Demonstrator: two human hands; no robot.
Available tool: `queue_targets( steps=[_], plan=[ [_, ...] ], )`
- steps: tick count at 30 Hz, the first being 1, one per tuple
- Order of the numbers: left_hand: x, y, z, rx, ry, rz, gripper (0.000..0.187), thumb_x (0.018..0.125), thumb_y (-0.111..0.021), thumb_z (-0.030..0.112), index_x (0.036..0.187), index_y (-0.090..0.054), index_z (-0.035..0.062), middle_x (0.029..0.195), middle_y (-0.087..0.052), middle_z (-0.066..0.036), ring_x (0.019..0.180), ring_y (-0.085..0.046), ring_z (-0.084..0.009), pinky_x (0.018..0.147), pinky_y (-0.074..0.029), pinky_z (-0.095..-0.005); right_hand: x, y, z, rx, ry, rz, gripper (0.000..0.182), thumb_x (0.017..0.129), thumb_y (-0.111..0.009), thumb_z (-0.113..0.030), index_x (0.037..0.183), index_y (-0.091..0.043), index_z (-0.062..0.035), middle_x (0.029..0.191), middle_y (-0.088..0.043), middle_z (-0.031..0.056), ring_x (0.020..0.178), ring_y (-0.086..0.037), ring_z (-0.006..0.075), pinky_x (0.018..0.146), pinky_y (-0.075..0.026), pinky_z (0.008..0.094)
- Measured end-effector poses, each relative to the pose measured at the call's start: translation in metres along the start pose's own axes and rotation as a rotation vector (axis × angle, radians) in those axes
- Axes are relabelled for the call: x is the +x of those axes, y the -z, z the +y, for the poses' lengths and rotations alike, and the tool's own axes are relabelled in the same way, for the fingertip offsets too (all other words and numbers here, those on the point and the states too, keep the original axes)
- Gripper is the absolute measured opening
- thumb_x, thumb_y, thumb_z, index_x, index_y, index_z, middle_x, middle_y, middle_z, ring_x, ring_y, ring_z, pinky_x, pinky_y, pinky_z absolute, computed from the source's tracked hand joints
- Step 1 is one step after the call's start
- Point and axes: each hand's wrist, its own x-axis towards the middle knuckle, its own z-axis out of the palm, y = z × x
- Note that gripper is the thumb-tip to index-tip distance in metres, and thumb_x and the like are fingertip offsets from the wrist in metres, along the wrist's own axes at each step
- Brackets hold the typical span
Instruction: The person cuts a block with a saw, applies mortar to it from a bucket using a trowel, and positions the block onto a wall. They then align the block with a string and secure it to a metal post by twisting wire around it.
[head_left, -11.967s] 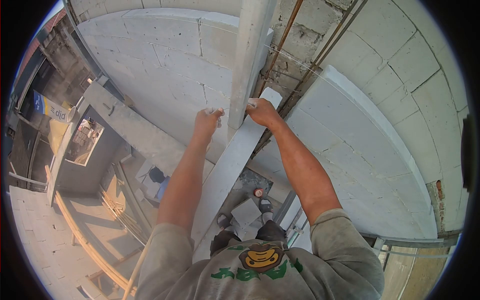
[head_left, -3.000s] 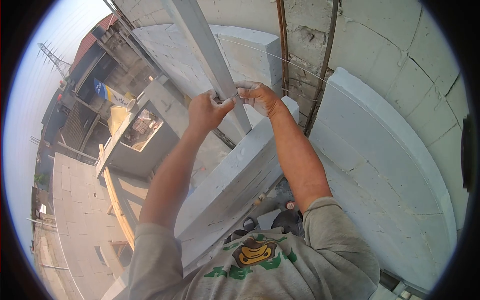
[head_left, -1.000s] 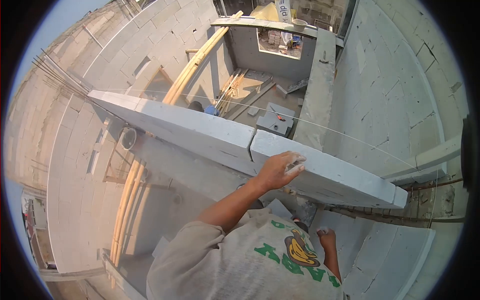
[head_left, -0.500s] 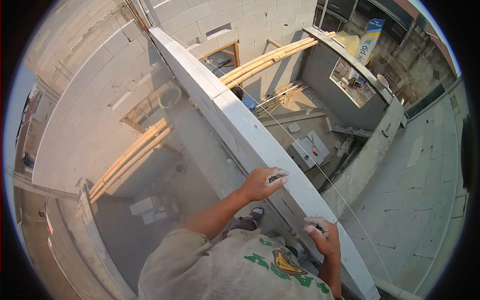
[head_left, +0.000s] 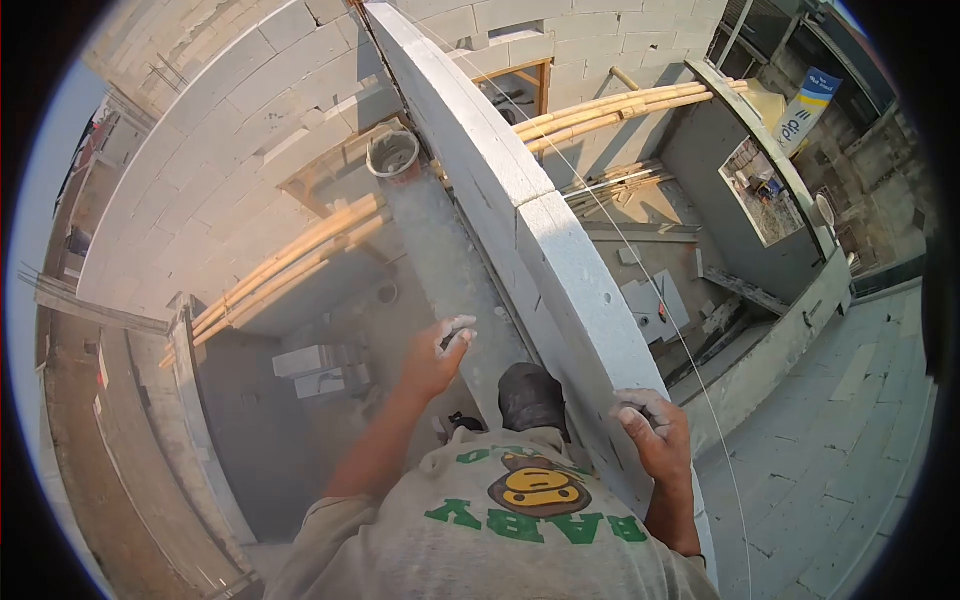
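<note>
My left hand [head_left: 443, 355] is raised left of the block wall, over the grey walkway, its dusty fingers loosely curled and apart from the thumb, with nothing visible in them. At the top of the pale block wall [head_left: 570, 265] is my right hand [head_left: 652, 428], its whitened fingers bent and the thumb held apart; the hand overlaps the wall's edge. A thin white string [head_left: 632, 250] runs along the wall's right side. Below, my dark-clad knee [head_left: 531, 398] shows beside the wall.
A bucket with grey contents [head_left: 393, 156] stands on the walkway [head_left: 432, 235]. Bamboo poles [head_left: 620, 108] span the room at right, and more poles [head_left: 290, 260] lie at left. White blocks [head_left: 318, 368] rest far below on the left. A grey sloped surface [head_left: 830, 430] lies right of the wall.
My left hand has come off the wall top and moved left. My right hand stays near the wall's edge. The camera view has shifted left, bringing the bucket and knee into clearer sight.
</note>
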Motion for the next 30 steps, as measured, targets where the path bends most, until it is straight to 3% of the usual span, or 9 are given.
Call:
queue_targets(
  steps=[4, 7, 13, 15, 17, 19, 23, 27, 30],
  plan=[
    [0.066, 0.020, -0.013, -0.116, -0.037, 0.084, 0.030, 0.094, -0.059, 0.018, 0.115, -0.064, -0.0024, 0.093, -0.073, -0.012, 0.088, -0.069, -0.0172, 0.079, -0.052, -0.0288, 0.052, -0.023, -0.029, 0.103, -0.071, -0.037, 0.035, 0.091, -0.067, -0.026, 0.110, -0.067, 0.0037, 0.096, -0.070, 0.0131, 0.091, -0.065, 0.0180, 0.085, -0.049, 0.0301],
    [0.125, 0.036, -0.039, -0.300, 0.194, 0.063, 0.031, 0.093, -0.060, 0.019, 0.115, -0.064, -0.0021, 0.096, -0.072, -0.012, 0.089, -0.069, -0.0175, 0.081, -0.052, -0.0299, 0.108, -0.057, -0.042, 0.154, -0.070, 0.026, 0.037, 0.092, -0.067, -0.028, 0.110, -0.066, 0.0049, 0.095, -0.070, 0.0128, 0.089, -0.065, 0.0169, 0.084, -0.049, 0.0293],
    [0.224, 0.120, -0.100, 0.030, 0.107, 0.123, 0.033, 0.091, -0.058, 0.020, 0.118, -0.065, 0.0027, 0.104, -0.071, -0.017, 0.091, -0.068, -0.0231, 0.082, -0.051, -0.0328, 0.239, -0.119, -0.070, 0.271, -0.089, 0.002, 0.039, 0.093, -0.068, -0.029, 0.109, -0.066, 0.0068, 0.095, -0.068, 0.0117, 0.092, -0.062, 0.0162, 0.086, -0.047, 0.0284],
    [0.239, 0.156, -0.129, 0.160, 0.063, 0.374, 0.030, 0.089, -0.060, 0.019, 0.115, -0.067, 0.0036, 0.103, -0.070, -0.016, 0.094, -0.067, -0.0231, 0.083, -0.050, -0.0333, 0.276, -0.133, -0.081, 0.219, -0.072, -0.049, 0.038, 0.093, -0.068, -0.028, 0.109, -0.066, 0.0064, 0.096, -0.068, 0.0112, 0.092, -0.062, 0.0157, 0.085, -0.047, 0.0282],
    [0.246, 0.186, -0.156, 0.150, 0.284, 0.525, 0.029, 0.087, -0.062, 0.019, 0.110, -0.069, 0.0036, 0.103, -0.070, -0.016, 0.097, -0.065, -0.0239, 0.086, -0.049, -0.0339, 0.314, -0.147, -0.095, 0.171, -0.042, -0.075, 0.037, 0.093, -0.068, -0.027, 0.109, -0.066, 0.0061, 0.096, -0.068, 0.0107, 0.092, -0.062, 0.0151, 0.085, -0.047, 0.0281],
    [0.246, 0.200, -0.248, 0.098, 0.392, 0.558, 0.028, 0.084, -0.066, 0.017, 0.107, -0.071, 0.0024, 0.088, -0.068, -0.005, 0.072, -0.060, -0.0140, 0.069, -0.048, -0.0273, 0.348, -0.162, -0.107, 0.201, -0.108, -0.060, 0.036, 0.093, -0.068, -0.028, 0.109, -0.067, 0.0047, 0.097, -0.068, 0.0097, 0.091, -0.062, 0.0144, 0.083, -0.047, 0.0281],
    [0.273, 0.208, -0.344, -0.073, 0.612, 0.376, 0.033, 0.085, -0.068, 0.017, 0.114, -0.069, 0.0018, 0.087, -0.067, -0.003, 0.068, -0.059, -0.0097, 0.062, -0.048, -0.0257, 0.427, -0.200, -0.114, 0.072, -0.041, -0.013, 0.032, 0.093, -0.067, -0.025, 0.109, -0.068, 0.0034, 0.096, -0.068, 0.0095, 0.088, -0.063, 0.0149, 0.082, -0.048, 0.0273],
    [0.398, 0.240, -0.363, -0.273, 0.601, 0.414, 0.038, 0.087, -0.067, 0.020, 0.120, -0.066, 0.0018, 0.093, -0.069, -0.005, 0.070, -0.062, -0.0111, 0.063, -0.049, -0.0256, 0.527, -0.248, -0.152, 0.023, 0.026, 0.024, 0.031, 0.093, -0.066, -0.023, 0.109, -0.067, 0.0037, 0.098, -0.069, 0.0095, 0.088, -0.062, 0.0145, 0.082, -0.048, 0.0274],
    [0.487, 0.291, -0.332, -0.365, 0.447, 0.432, 0.041, 0.090, -0.064, 0.023, 0.124, -0.062, 0.0010, 0.103, -0.068, -0.008, 0.077, -0.064, -0.0121, 0.065, -0.049, -0.0255, 0.595, -0.286, -0.196, -0.058, 0.030, 0.038, 0.030, 0.093, -0.066, -0.023, 0.108, -0.068, 0.0033, 0.099, -0.070, 0.0115, 0.090, -0.064, 0.0162, 0.082, -0.049, 0.0290]
  ],
)
